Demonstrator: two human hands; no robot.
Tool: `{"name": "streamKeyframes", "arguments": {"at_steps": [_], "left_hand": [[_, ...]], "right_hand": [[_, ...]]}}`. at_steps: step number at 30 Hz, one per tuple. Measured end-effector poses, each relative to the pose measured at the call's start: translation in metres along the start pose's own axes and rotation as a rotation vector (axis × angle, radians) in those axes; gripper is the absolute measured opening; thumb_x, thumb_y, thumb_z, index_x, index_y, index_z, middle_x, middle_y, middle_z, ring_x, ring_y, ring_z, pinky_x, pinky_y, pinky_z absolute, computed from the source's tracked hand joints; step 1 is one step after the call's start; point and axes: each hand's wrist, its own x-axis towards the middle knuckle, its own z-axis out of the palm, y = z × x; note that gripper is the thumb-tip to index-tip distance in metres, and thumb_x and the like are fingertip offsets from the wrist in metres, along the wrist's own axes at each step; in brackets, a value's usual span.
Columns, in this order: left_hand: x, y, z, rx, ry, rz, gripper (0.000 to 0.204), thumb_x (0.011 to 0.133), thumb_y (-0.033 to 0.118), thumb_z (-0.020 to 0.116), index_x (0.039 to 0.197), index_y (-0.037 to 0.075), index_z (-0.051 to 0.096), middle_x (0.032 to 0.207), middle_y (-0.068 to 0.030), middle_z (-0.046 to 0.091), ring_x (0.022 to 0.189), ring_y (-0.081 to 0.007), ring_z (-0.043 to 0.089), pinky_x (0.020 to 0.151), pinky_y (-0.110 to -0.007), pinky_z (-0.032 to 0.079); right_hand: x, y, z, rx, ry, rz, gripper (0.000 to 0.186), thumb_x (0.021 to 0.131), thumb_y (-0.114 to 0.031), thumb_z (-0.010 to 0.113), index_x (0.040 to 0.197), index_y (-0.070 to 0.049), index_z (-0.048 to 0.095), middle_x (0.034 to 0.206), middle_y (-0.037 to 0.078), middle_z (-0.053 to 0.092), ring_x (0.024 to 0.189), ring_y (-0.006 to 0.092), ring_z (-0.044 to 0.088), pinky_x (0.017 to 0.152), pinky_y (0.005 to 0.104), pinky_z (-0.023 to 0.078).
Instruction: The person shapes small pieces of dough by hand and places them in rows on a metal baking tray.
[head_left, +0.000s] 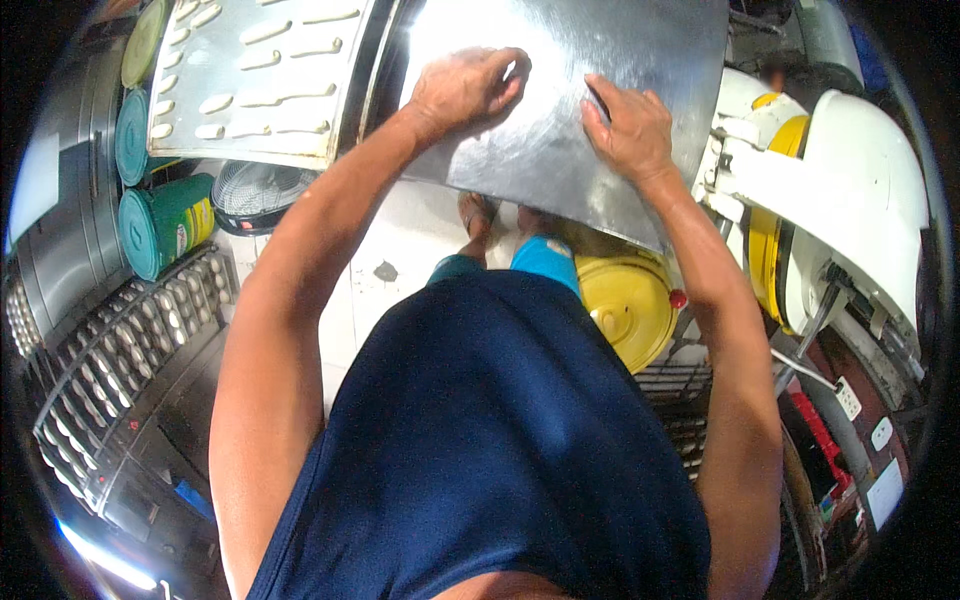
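Both arms reach out over a shiny metal work table [560, 170]. My left hand [470, 88] is over its left part, the thumb and fingers curled together into a small loop. Whether anything is pinched at the fingertips cannot be made out. To its right, my right hand [632, 128] hovers over or rests on the metal with thumb and forefinger apart and nothing between them. Left of the table lies a pale tray [215, 72] carrying several strips and short pieces of dough [265, 33], set out in rows.
Green buckets [165, 228] and a fan [262, 188] stand below the tray. At the left, a rack [150, 335] holds many small pale pieces. A yellow-lidded bucket [625, 312] sits under the table's near right edge. Beside the right arm is a large white machine [865, 165].
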Motion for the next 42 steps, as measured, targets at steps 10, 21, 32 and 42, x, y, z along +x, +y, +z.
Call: {"name": "streamKeyframes", "arguments": {"at_steps": [10, 21, 32, 42], "left_hand": [[-0.035, 0.016, 0.006, 0.156, 0.073, -0.037, 0.067, 0.096, 0.062, 0.063, 0.145, 0.017, 0.054, 0.116, -0.0084, 0.067, 0.111, -0.0268, 0.063, 0.091, -0.045, 0.050], [-0.008, 0.017, 0.002, 0.155, 0.196, -0.108, 0.041, 0.096, 0.038, 0.065, 0.129, 0.016, 0.061, 0.120, -0.0128, 0.068, 0.112, -0.0321, 0.064, 0.087, -0.047, 0.055], [-0.099, 0.054, 0.010, 0.124, -0.176, -0.133, 0.082, 0.102, 0.057, 0.052, 0.158, -0.001, 0.036, 0.166, -0.0227, 0.034, 0.156, -0.0380, 0.028, 0.127, -0.058, 0.019], [0.000, 0.018, 0.031, 0.098, 0.170, -0.108, 0.091, 0.100, 0.067, 0.050, 0.151, -0.008, 0.041, 0.161, -0.0296, 0.038, 0.150, -0.0452, 0.037, 0.123, -0.061, 0.026]], "right_hand": [[-0.025, -0.008, -0.001, 0.060, 0.100, -0.040, 0.039, 0.093, -0.027, 0.071, 0.128, -0.012, 0.067, 0.084, 0.009, 0.071, 0.081, 0.0287, 0.067, 0.074, 0.0417, 0.046], [-0.012, -0.008, -0.001, -0.078, -0.027, 0.030, 0.052, 0.092, -0.043, 0.070, 0.133, -0.011, 0.063, 0.119, 0.014, 0.066, 0.112, 0.0320, 0.061, 0.091, 0.0469, 0.045], [-0.098, -0.043, -0.015, -0.165, -0.304, 0.198, 0.095, 0.099, -0.065, 0.052, 0.161, 0.004, 0.030, 0.170, 0.025, 0.024, 0.160, 0.0431, 0.016, 0.129, 0.0585, 0.010], [-0.011, -0.005, 0.009, -0.133, -0.074, 0.203, 0.084, 0.103, -0.059, 0.050, 0.158, 0.003, 0.036, 0.163, 0.026, 0.038, 0.155, 0.0433, 0.029, 0.127, 0.0585, 0.018]]}}
